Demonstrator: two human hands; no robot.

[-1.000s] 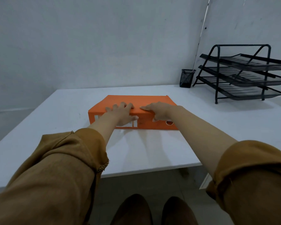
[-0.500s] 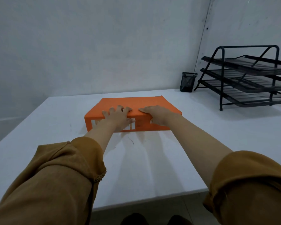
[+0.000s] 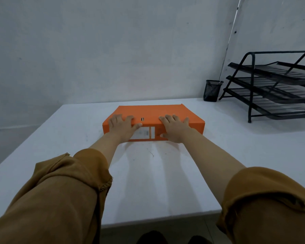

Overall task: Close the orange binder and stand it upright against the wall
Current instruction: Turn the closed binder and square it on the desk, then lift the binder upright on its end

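The orange binder (image 3: 152,112) lies flat and closed on the white table (image 3: 236,155), its spine with a white label facing me. My left hand (image 3: 122,126) grips the spine's left part, fingers over the top cover and thumb on the spine. My right hand (image 3: 174,128) holds the right part in the same way. The grey wall (image 3: 113,50) rises behind the table's far edge, a short gap beyond the binder.
A black three-tier wire tray rack (image 3: 278,85) stands at the back right of the table. A small black mesh pen cup (image 3: 212,90) sits in the corner beside it. The table's left edge runs diagonally at the left.
My hands have slid apart along the spine, uncovering the white label. The binder has been pushed further away toward the wall and squared up to me.
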